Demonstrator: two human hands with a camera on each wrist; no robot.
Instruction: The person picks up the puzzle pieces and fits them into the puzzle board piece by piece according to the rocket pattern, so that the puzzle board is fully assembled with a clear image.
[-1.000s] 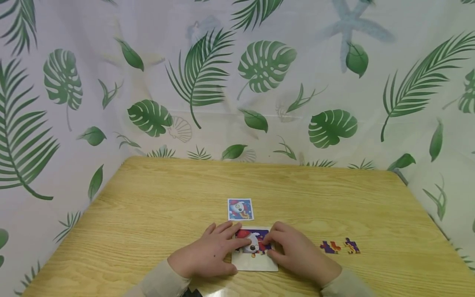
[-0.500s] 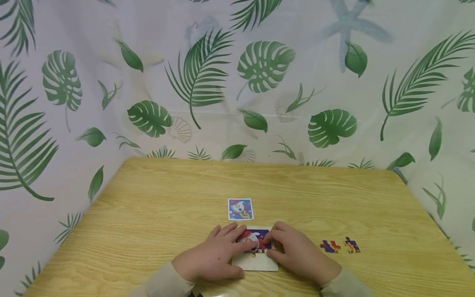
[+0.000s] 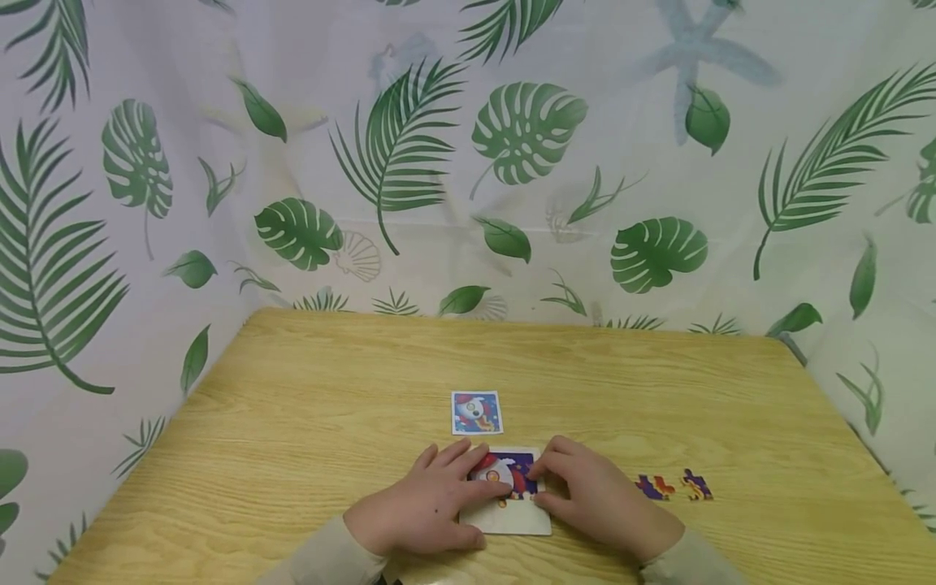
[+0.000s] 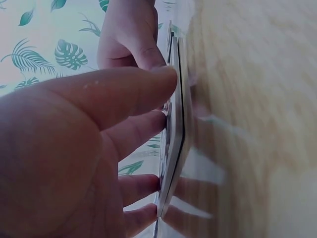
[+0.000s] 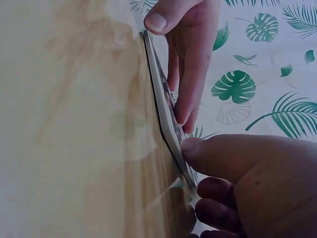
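A puzzle board (image 3: 504, 520) lies on the table in the head view. Its far part carries joined pieces showing a white and red rocket on purple; the near part is bare and pale. My left hand (image 3: 427, 504) lies across the board's left side with fingers spread, fingertips touching the pieces. In the left wrist view its thumb rests by the board's edge (image 4: 176, 134). At the right edge, my right hand (image 3: 595, 496) has curled fingers, with thumb and index finger on the board. The right wrist view shows that thumb (image 5: 198, 148) against the rim; the index fingertip is hidden there.
A small picture card (image 3: 477, 413) with the same rocket lies just beyond the board. Right of the right hand are loose purple and orange puzzle pieces (image 3: 697, 484), some partly behind the hand. The wooden table (image 3: 329, 390) ends at a leaf-patterned curtain (image 3: 409, 268).
My left hand has slid slightly right over the pieces. My right index finger has drawn back a little toward the board's right edge, uncovering more of the purple picture.
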